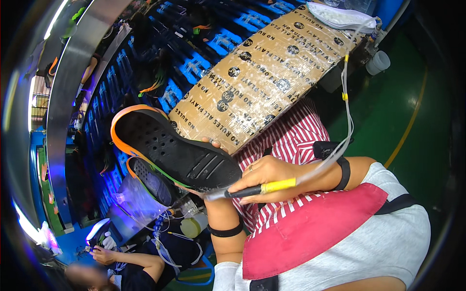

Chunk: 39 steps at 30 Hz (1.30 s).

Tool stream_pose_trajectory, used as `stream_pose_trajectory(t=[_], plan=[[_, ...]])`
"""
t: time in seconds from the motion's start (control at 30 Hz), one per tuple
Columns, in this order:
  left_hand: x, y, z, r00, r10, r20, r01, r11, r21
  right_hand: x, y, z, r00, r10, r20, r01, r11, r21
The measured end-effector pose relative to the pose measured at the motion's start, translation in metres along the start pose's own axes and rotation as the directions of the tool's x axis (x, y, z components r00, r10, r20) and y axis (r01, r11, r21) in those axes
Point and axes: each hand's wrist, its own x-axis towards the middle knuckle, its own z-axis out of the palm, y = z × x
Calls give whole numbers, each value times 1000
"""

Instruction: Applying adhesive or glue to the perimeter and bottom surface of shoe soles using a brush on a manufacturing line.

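Observation:
A black shoe sole point(167, 145) with an orange and green rim is held up left of centre, its perforated inner face toward me. My left hand point(211, 141) grips it from behind. Only fingertips show over its upper edge; the rest is hidden. My right hand point(267, 177) is closed around a brush point(242, 191) with a black and yellow handle. The pale bristles meet the lower rim of the sole near its broad right end. A clear hose point(347, 116) runs from the handle up to the far right.
A cardboard-covered board point(262, 72) slopes beside the sole. Behind it runs a conveyor with blue slats point(191, 68). A second sole point(150, 182) lies below mine. A co-worker's hand point(104, 254) is at lower left. A white bucket point(378, 63) stands at far right.

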Motion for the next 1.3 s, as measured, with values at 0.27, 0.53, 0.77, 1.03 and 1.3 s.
stream_pose_trajectory(t=[0.27, 0.53, 0.77, 1.03, 1.3], plan=[[-3, 15, 1, 997, -82, -5, 82, 996, 17, 0, 2, -6, 999, -18, 41, 21, 997, -80], [-1, 21, 15, 986, -82, -144, 113, 968, 225, 2, -3, -17, 995, -35, 93, 49, 987, -154], [6, 29, 23, 974, -143, -175, 203, 893, 401, 1, 1, -20, 949, -65, 308, 68, 998, 2], [7, 40, 22, 857, -373, -356, 473, 843, 257, 1, 3, -24, 907, -150, 395, 226, 962, -155], [22, 37, 24, 720, -549, -424, 674, 700, 237, -1, 10, -14, 892, -108, 438, 283, 891, -356]])
